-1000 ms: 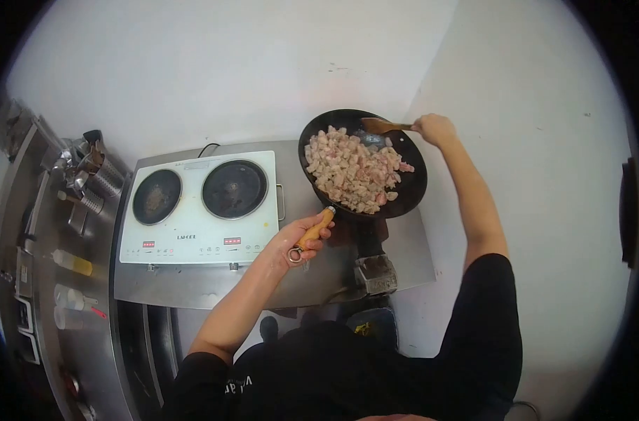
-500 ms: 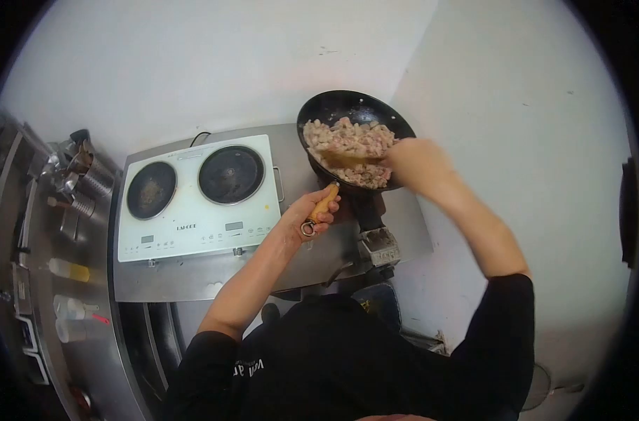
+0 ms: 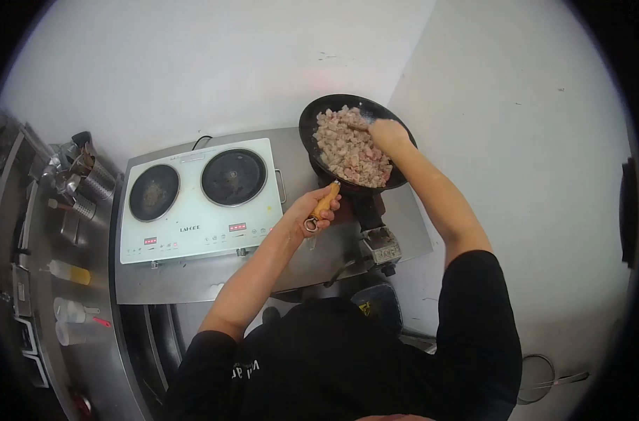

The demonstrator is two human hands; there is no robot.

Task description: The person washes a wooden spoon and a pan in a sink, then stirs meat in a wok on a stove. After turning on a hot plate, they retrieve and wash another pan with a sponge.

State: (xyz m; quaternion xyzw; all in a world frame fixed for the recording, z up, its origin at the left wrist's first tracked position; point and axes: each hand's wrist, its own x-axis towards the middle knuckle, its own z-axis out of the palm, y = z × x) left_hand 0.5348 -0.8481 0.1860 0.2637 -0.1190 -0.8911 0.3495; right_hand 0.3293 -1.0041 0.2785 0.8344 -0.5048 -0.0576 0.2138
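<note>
Jutting from the wok [image 3: 377, 111], its handle [image 3: 326, 201] is clamped by the left hand [image 3: 314, 209]; against diced meat [image 3: 344, 146], a spatula [image 3: 360, 127] by the right hand [image 3: 389, 135].

The right hand [image 3: 387, 134] and meat pieces [image 3: 349, 152] hide most of the spatula [image 3: 359, 127].

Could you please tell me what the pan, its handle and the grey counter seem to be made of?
The pan: probably metal, black and glossy, with small glints on its upper wall.
The handle: likely wood, smooth and tan, though the left hand hides part; its end ring shines like metal.
The counter: apparently satin stainless steel, from its grey sheen.
</note>
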